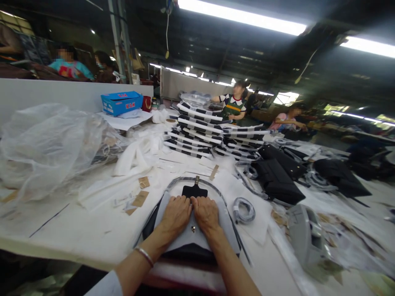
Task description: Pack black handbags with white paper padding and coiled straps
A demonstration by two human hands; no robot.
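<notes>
A black handbag lies in front of me at the table's near edge, with a pale grey-white protective sheet over it. My left hand and my right hand are side by side at the bag's top edge, thumbs close together. Both have curled fingers gripping the sheet-covered bag; the fingertips are hidden. Just beyond my knuckles a black tab with a metal fitting sticks out. A wrapped handle arches around it. Below my hands a small gold-coloured clasp shows on the sheet.
A coiled wrapped strap and a grey tape dispenser are on the right, with black bags beyond. Stacked black-and-white wrapped pieces stand at the back. Clear plastic and a blue box are left. Co-workers sit farther off.
</notes>
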